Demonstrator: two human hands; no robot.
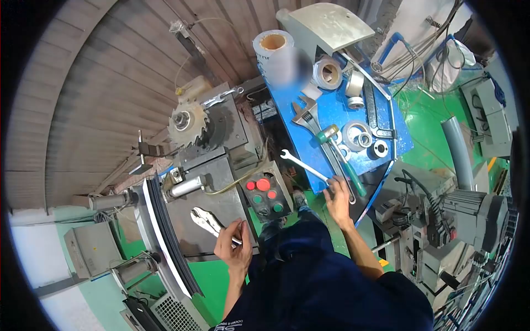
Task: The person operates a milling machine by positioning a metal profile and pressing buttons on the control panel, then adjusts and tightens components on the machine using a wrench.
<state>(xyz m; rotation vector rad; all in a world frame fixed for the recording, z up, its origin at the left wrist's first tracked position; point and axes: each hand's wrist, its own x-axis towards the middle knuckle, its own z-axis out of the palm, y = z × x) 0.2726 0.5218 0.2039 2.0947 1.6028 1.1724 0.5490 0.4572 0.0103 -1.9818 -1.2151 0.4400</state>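
Observation:
My left hand [234, 248] is over the front of the grey metal machine bed, fingers closed about the handles of silver locking pliers [206, 220]. The pliers' jaws point up and left. At the near edge of the blue table, my right hand [338, 205] grips the near end of a silver spanner [302, 165], its open jaw pointing left. Right beside that hand lie a green-handled hammer [349, 172] and a large adjustable wrench [312, 122].
A toothed saw blade [190, 128] stands exposed on the machine at left. Between the machine and the blue table [283, 105] sits a control box with red and green buttons [270, 199]. Tape rolls [328, 74] and metal rings lie on the table. A motor [473, 212] stands at right.

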